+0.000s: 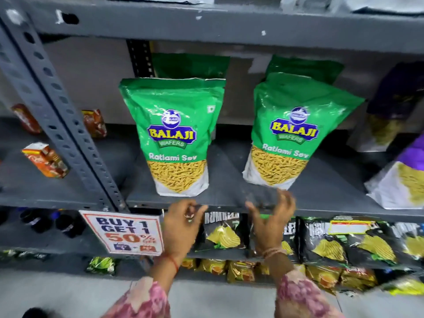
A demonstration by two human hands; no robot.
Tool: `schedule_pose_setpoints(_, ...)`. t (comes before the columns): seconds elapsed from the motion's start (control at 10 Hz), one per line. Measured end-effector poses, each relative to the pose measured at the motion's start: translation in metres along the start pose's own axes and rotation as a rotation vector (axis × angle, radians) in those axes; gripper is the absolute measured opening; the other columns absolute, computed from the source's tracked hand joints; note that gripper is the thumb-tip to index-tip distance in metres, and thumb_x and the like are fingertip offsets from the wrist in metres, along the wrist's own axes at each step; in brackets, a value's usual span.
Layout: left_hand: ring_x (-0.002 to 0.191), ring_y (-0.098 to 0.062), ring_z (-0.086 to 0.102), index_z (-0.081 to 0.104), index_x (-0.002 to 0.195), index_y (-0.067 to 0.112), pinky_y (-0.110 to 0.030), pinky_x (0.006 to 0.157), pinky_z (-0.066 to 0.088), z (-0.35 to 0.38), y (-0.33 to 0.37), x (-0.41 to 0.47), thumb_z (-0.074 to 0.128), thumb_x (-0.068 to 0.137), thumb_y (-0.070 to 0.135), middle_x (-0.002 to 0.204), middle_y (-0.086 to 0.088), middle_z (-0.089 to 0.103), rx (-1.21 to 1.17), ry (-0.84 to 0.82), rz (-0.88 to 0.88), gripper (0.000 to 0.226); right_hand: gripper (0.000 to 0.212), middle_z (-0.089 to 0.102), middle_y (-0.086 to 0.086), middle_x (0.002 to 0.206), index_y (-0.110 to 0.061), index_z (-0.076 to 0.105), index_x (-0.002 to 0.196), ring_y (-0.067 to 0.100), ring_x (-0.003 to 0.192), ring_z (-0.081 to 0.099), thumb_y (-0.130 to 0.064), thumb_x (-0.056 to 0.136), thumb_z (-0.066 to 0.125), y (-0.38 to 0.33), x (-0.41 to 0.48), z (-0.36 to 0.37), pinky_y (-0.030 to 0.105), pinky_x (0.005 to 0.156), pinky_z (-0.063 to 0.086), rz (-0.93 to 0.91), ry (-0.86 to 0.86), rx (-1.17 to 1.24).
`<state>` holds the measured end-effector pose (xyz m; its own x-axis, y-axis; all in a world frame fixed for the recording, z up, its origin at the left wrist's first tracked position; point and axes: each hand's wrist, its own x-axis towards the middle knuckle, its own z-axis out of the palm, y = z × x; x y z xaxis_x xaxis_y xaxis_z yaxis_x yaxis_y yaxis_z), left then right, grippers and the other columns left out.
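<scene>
Ratlami Sev left packet (176, 138) and its twin, the right packet (291, 138), stood upright and well apart on a dark grey metal shelf (229, 180), each with more green packets lined up behind it. The left hand (183, 223) hung just below the shelf's front edge, under the left packet, with its fingers loosely curled and nothing in them. The right hand (269, 219) was raised at the shelf edge just below the right packet, its fingers spread, empty and blurred.

The shelf's paint was scuffed, and a perforated grey upright (57, 111) ran slantwise at the left. Purple-topped bags (401, 175) stood at the right end of the shelf, and an orange carton (46, 160) lay in the next bay on the left. A "Buy 1 Get 1" sign (125, 232) hung from the shelf edge beside the left hand. Black crisp bags (344, 239) filled the tier below, with yellow-orange packets (243, 269) under them, above a pale tiled floor (218, 299).
</scene>
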<state>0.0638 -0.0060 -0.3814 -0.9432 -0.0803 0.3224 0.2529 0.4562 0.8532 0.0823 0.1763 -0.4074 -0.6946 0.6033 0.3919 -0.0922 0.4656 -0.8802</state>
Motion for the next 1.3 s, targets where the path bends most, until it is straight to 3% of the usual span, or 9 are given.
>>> schedule_pose_setpoints(0.1, 0.083, -0.020, 0.055, 0.056, 0.109, 0.012, -0.015, 0.069, 0.046, 0.051, 0.036, 0.033, 0.074, 0.067, 0.021, 0.089, -0.007, 0.058, -0.128, -0.255, -0.026, 0.046, 0.092, 0.029, 0.026, 0.135, -0.004, 0.034, 0.131, 0.023, 0.116, 0.038, -0.031, 0.057, 0.081, 0.009, 0.061, -0.038, 0.023, 0.101, 0.030, 0.134, 0.110, -0.021)
schedule_pose_setpoints(0.2, 0.109, -0.025, 0.047, 0.029, 0.134, 0.010, -0.019, 0.084, 0.046, 0.099, 0.049, 0.087, 0.074, 0.062, -0.001, 0.123, -0.020, 0.049, -0.283, -0.498, -0.173, 0.086, 0.099, 0.035, 0.022, 0.138, -0.002, 0.027, 0.135, 0.030, 0.119, 0.045, -0.006, 0.054, 0.084, 0.020, 0.109, -0.052, 0.022, 0.093, 0.035, 0.213, -0.124, -0.066)
schedule_pose_setpoints(0.3, 0.129, -0.032, 0.038, 0.015, 0.139, 0.011, -0.044, 0.109, 0.034, 0.132, 0.046, 0.118, 0.082, 0.041, 0.014, 0.143, -0.021, 0.036, -0.152, -0.716, -0.235, 0.119, 0.089, 0.047, 0.010, 0.127, -0.002, 0.032, 0.131, 0.016, 0.113, 0.044, 0.000, 0.056, 0.081, 0.029, 0.127, -0.050, 0.017, 0.080, 0.033, 0.248, -0.321, -0.030)
schedule_pose_setpoints(0.5, 0.105, -0.020, 0.051, 0.047, 0.113, 0.003, -0.030, 0.088, 0.046, 0.152, 0.069, 0.097, 0.071, 0.056, -0.016, 0.120, -0.016, 0.055, -0.291, -0.609, -0.225, 0.064, 0.066, 0.061, 0.014, 0.111, -0.004, 0.050, 0.116, 0.018, 0.098, 0.053, 0.004, 0.057, 0.079, 0.042, 0.141, -0.063, 0.026, 0.083, 0.043, 0.264, -0.372, 0.079)
schedule_pose_setpoints(0.6, 0.092, -0.014, 0.059, 0.050, 0.100, 0.008, -0.010, 0.070, 0.051, 0.155, 0.074, 0.077, 0.074, 0.053, -0.015, 0.109, -0.011, 0.058, -0.346, -0.552, -0.170, 0.058, 0.066, 0.061, 0.011, 0.107, -0.004, 0.050, 0.114, 0.023, 0.100, 0.056, 0.002, 0.056, 0.080, 0.045, 0.144, -0.087, 0.034, 0.090, 0.045, 0.263, -0.420, 0.082)
schedule_pose_setpoints(0.7, 0.064, 0.012, 0.061, 0.050, 0.098, 0.007, -0.004, 0.063, 0.050, 0.162, 0.075, 0.059, 0.072, 0.052, -0.017, 0.106, -0.010, 0.058, -0.375, -0.524, -0.175, 0.057, 0.067, 0.060, 0.009, 0.106, -0.003, 0.049, 0.115, 0.024, 0.102, 0.056, 0.000, 0.056, 0.081, 0.049, 0.146, -0.101, 0.039, 0.096, 0.045, 0.237, -0.472, 0.048)
schedule_pose_setpoints(0.9, 0.096, -0.021, 0.061, 0.052, 0.096, 0.013, -0.035, 0.090, 0.048, 0.163, 0.071, 0.046, 0.076, 0.052, -0.010, 0.107, -0.011, 0.061, -0.366, -0.551, -0.200, 0.056, 0.063, 0.058, 0.004, 0.101, -0.002, 0.049, 0.114, 0.018, 0.094, 0.054, -0.002, 0.059, 0.080, 0.055, 0.133, -0.111, 0.019, 0.083, 0.048, 0.228, -0.509, 0.018)
schedule_pose_setpoints(1.2, 0.104, -0.025, 0.059, 0.051, 0.100, 0.019, -0.040, 0.098, 0.046, 0.162, 0.066, 0.049, 0.077, 0.053, -0.006, 0.119, -0.017, 0.061, -0.340, -0.617, -0.223, 0.059, 0.072, 0.058, 0.003, 0.110, -0.007, 0.045, 0.121, 0.020, 0.102, 0.054, -0.009, 0.059, 0.081, 0.058, 0.129, -0.112, 0.040, 0.098, 0.045, 0.240, -0.515, -0.005)
schedule_pose_setpoints(1.3, 0.110, -0.022, 0.057, 0.049, 0.116, 0.016, -0.033, 0.099, 0.046, 0.154, 0.068, 0.037, 0.082, 0.053, 0.013, 0.119, -0.008, 0.060, -0.273, -0.607, -0.171, 0.071, 0.098, 0.052, 0.010, 0.130, -0.008, 0.032, 0.133, 0.024, 0.119, 0.049, -0.013, 0.051, 0.086, 0.059, 0.113, -0.113, 0.044, 0.108, 0.037, 0.237, -0.425, 0.027)
